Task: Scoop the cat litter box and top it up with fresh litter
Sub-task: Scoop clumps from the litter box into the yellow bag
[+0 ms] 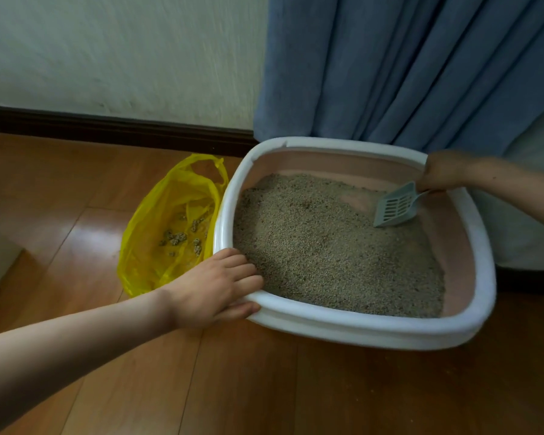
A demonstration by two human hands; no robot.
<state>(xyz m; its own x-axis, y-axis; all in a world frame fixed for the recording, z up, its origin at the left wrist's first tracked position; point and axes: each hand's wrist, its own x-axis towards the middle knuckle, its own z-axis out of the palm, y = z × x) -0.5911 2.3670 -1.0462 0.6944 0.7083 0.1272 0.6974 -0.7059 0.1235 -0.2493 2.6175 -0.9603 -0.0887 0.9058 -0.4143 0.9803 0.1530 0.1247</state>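
Gripping the near-left corner of the litter box [352, 328] with the left hand [215, 285]: fingers curling over the white rim into the tray, thumb pressing against the outer wall below. Holding the handle of the grey slotted scoop [395, 208] in the right hand [443, 171], fingers closing round it at the far-right corner of the box, just inside the rim. Resting the scoop's front edge on the litter [333, 246] near the right wall, blade tilting down toward the left, carrying nothing visible on its slots. Lying heaped toward the near and left sides, the litter leaving bare pink floor showing along the far and right walls. Sitting on the wooden floor [264, 387], the box touching the blue curtain [405, 67] at its far edge. Lying open just beside the box's left side, a yellow plastic bag [145, 246] holding several clumps [182, 235] of soiled litter. Running behind, a white wall [107, 48] with dark skirting [107, 127].
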